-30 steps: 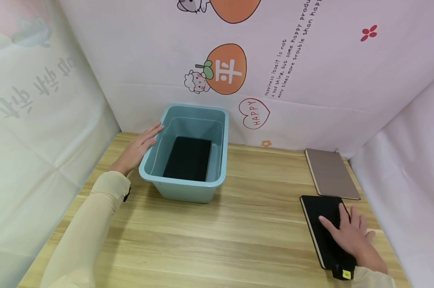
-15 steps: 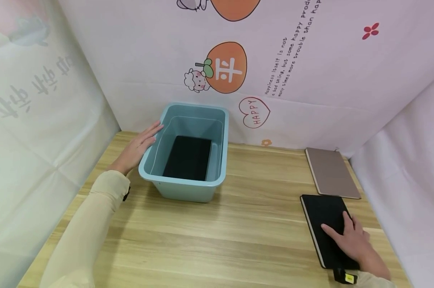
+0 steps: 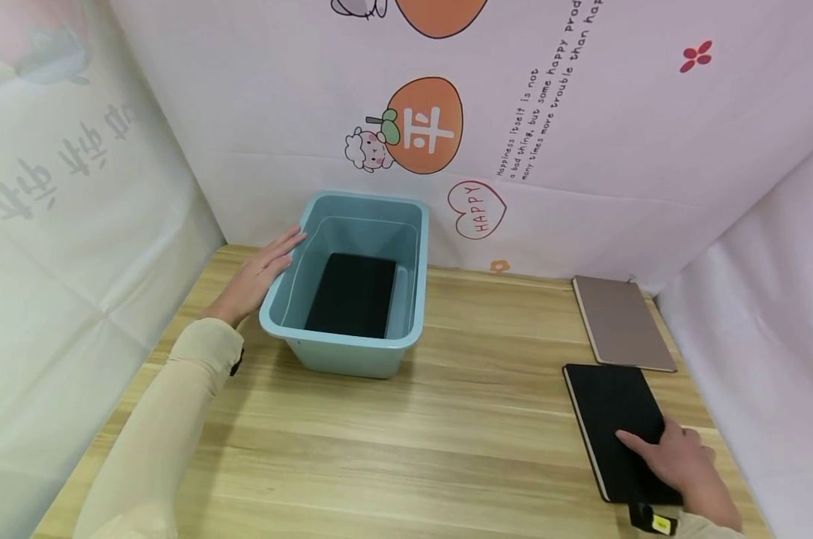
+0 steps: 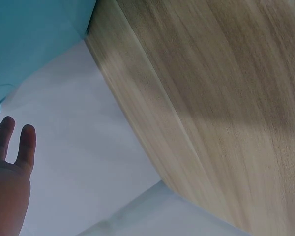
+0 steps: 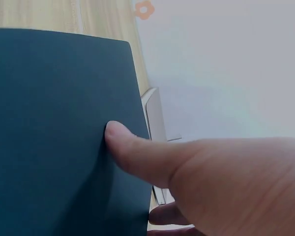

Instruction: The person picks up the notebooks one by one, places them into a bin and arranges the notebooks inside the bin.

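Note:
A black notebook [image 3: 607, 404] lies on the table at the right. My right hand [image 3: 683, 463] grips its right edge, thumb on the cover and the other fingers at the edge; in the right wrist view the thumb [image 5: 132, 147] presses the dark cover [image 5: 49, 98], with two fingers at the rim below. My left hand [image 3: 254, 277] rests with straight fingers against the left side of a light blue plastic bin [image 3: 349, 359]. Inside the bin lies a flat black thing [image 3: 355, 296] like a notebook. Two left fingers [image 4: 25, 147] show near the bin wall [image 4: 34, 39].
A taupe notebook [image 3: 622, 322] lies just behind the black one, near the back right corner. The wood-grain table [image 3: 474, 419] stretches between bin and notebooks. White printed cloth [image 3: 568, 224] walls in the back and both sides.
My right hand has slid right across the black notebook's cover to its right edge, its fingers going from spread to bent there. My left hand and the bin have stayed put.

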Motion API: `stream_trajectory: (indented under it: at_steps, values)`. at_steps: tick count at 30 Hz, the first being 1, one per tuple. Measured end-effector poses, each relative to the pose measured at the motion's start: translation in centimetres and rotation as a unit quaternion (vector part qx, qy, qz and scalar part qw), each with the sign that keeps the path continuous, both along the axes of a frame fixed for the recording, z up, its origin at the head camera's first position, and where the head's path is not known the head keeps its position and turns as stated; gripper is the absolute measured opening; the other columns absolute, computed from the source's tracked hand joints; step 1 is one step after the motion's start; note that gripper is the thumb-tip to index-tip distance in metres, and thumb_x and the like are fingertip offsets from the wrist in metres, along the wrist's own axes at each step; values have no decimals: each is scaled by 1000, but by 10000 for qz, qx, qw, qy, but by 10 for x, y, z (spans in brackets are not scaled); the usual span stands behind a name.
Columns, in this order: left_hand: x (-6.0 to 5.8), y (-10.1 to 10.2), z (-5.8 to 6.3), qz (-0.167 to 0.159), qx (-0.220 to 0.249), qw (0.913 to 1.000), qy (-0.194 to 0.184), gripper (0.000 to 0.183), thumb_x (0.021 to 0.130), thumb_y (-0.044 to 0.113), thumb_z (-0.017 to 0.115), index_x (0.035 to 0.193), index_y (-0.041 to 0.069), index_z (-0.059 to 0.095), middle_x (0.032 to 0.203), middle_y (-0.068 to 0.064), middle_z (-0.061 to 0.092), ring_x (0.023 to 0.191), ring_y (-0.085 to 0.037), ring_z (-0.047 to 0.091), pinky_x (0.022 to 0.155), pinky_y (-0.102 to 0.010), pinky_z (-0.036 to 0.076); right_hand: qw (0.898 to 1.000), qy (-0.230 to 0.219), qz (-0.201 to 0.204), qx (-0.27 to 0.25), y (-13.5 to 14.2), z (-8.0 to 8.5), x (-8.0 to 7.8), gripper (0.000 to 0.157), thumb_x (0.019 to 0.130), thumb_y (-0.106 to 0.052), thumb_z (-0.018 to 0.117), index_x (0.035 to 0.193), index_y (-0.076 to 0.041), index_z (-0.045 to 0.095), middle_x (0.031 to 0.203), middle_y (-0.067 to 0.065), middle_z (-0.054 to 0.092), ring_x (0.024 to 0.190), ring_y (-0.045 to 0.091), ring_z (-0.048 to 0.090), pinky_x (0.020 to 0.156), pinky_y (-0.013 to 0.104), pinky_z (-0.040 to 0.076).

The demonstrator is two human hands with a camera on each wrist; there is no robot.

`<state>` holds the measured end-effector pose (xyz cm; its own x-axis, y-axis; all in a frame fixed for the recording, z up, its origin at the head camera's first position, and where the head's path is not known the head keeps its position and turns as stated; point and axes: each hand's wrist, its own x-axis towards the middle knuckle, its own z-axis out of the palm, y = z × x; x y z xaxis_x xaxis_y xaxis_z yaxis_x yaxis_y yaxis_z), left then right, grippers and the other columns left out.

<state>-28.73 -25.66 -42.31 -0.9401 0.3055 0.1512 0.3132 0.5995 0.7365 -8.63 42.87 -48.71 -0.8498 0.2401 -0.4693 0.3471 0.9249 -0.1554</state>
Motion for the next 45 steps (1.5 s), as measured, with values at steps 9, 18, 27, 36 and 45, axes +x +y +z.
stream_trajectory:
  at_steps: [9, 18, 27, 36, 45]
  values:
    - [-3, -3, 1, 0, -22, 10000, 37, 48, 110, 51, 31, 158, 47, 30, 168, 28, 13, 162, -20, 11, 126, -67, 10, 9991, 325, -211, 179, -3, 6, -7, 123, 85, -74, 63, 142, 28, 27, 133, 56, 36, 118, 69, 38, 94, 74, 38]
    - [2, -2, -2, -51, -54, 9999, -92, 49, 110, 52, 31, 158, 46, 29, 167, 30, 12, 162, -20, 9, 126, -67, 10, 9981, 272, -476, -295, 1, 0, -1, 131, 82, -74, 67, 150, 23, 12, 142, 51, 26, 123, 71, 24, 98, 77, 30]
    - [0, -3, -3, -38, -47, 10000, -27, 49, 109, 53, 31, 158, 48, 30, 171, 19, 14, 162, -20, 10, 125, -68, 11, 9961, 704, -378, -386, 3, 1, 0, 125, 86, -67, 70, 149, 25, 12, 141, 55, 27, 122, 70, 28, 98, 71, 40]
    - [-2, -3, -2, -77, -31, 10000, 38, 48, 110, 49, 32, 158, 47, 30, 169, 25, 13, 162, -21, 11, 125, -68, 11, 9928, 544, -177, -1048, 13, 15, 6, 105, 101, -51, 58, 154, 19, 0, 143, 53, 30, 121, 65, 47, 91, 62, 50]
    - [-2, -4, -2, -47, -69, 10000, -52, 48, 110, 51, 32, 157, 49, 29, 167, 30, 13, 162, -20, 10, 125, -68, 11, 9830, 819, 161, -1638, 13, 23, 14, 76, 112, -32, 37, 159, 10, -6, 144, 49, 29, 128, 65, 35, 95, 67, 41]
